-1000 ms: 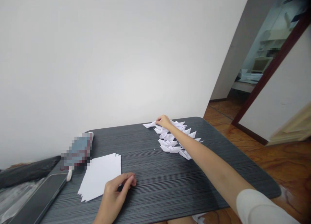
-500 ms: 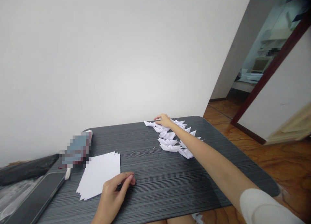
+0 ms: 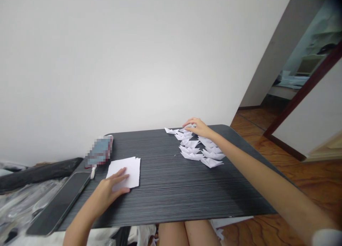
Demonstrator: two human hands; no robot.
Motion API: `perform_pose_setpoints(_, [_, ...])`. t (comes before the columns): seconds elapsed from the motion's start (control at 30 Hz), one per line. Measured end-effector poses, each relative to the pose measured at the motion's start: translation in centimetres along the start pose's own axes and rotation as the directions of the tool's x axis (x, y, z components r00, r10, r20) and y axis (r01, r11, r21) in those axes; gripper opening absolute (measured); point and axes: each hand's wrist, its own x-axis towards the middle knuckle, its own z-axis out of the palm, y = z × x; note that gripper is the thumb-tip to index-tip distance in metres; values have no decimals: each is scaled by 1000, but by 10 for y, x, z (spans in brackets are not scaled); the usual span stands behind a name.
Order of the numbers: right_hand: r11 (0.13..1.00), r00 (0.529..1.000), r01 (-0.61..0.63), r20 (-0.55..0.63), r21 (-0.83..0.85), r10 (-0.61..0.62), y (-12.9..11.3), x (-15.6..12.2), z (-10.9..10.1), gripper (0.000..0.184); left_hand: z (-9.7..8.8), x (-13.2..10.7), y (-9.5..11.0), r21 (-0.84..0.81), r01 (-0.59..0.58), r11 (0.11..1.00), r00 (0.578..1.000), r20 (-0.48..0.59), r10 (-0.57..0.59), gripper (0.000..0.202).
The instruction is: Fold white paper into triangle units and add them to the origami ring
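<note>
My left hand [image 3: 113, 187] lies with spread fingers on a stack of white paper sheets [image 3: 133, 171] at the left of the table. Its palm and wrist cover the stack's near left part. Across the table, my right hand [image 3: 199, 127] hovers over folded white paper boats, fingers loosely curved and thumb apart, with nothing visible held. Several paper boats stand there in close rows; one paper boat [image 3: 171, 131] sits at the far left end, and another paper boat [image 3: 211, 162] is nearest me. My right hand and forearm hide some of them.
The dark ribbed table [image 3: 160, 189] stands against a white wall [image 3: 133, 61]. On its left are a blurred-out blue and red item [image 3: 98, 151] and a dark flat device [image 3: 62, 199]. Plastic-wrapped things [image 3: 24, 203] lie beyond the left edge. A wooden floor [image 3: 253, 128] shows at right.
My left hand has moved left from the bare tabletop onto the paper stack, and its fingers have spread. The right hand has lifted slightly off the boats. The whole view has shifted a little.
</note>
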Motion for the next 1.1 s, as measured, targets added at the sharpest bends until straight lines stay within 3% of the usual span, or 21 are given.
perform_pose_setpoints(0.17, [987,983,121,123,102,-133,0,-21,-26,19,-14,3,9,-71,39,997,998,43,-36,52])
perform_pose_setpoints(0.47, [988,974,51,212,147,-82,1,-50,-52,23,-16,2,12,-72,41,997,994,105,-33,59])
perform_pose_setpoints(0.6, [985,970,33,232,167,-71,10,-57,-57,24,-18,2,17,-39,39,998,993,111,-34,58])
perform_pose_setpoints(0.83, [980,968,-10,248,198,-40,23,-66,-59,24,-20,6,6,-30,33,999,987,158,-28,53])
perform_pose_setpoints(0.97, [982,969,-36,248,184,-11,24,-70,-58,25,-23,3,13,-81,2,997,993,118,8,47])
perform_pose_setpoints(1.1, [985,966,-55,257,164,11,20,-72,-58,27,-27,1,25,-25,25,999,999,-45,-26,41])
